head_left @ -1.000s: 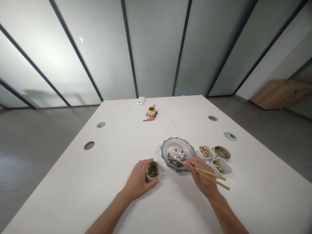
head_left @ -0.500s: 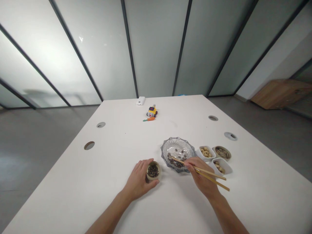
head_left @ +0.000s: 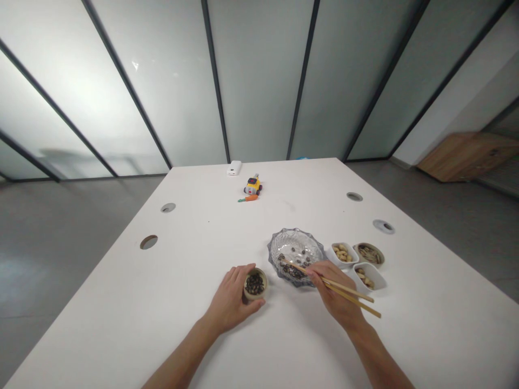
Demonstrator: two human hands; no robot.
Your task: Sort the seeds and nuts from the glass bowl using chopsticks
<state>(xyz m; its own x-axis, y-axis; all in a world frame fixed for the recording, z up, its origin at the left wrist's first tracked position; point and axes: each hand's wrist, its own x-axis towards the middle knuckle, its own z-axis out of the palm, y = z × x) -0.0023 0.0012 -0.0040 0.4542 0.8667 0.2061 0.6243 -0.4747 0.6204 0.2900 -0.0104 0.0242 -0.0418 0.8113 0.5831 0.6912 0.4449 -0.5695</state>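
Observation:
My left hand (head_left: 232, 300) is wrapped around a small round cup (head_left: 265, 294) standing on the table, its thumb and fingers at the sides. Dark beans (head_left: 254, 283) fill much of that cup. In my right hand (head_left: 333, 289) is a pair of wooden chopsticks (head_left: 352, 293), gripped near their middle. Their tips reach into a scalloped clear glass bowl (head_left: 272, 237), among dark beans (head_left: 292, 270) lying at its near side. A few more beans are scattered over the bowl's floor. Whether the tips pinch a bean is too small to tell.
Right of the glass bowl stand a white dish of peanuts (head_left: 343, 252), a second white dish (head_left: 378, 276) and a round bowl of striped seeds (head_left: 368, 254). Farther back lie a toy truck (head_left: 253, 186), a toy carrot (head_left: 250, 198) and a white box (head_left: 234, 168). The table has several round holes.
The chopsticks have shifted very slightly within the glass bowl. My left hand and the cup stay where they were.

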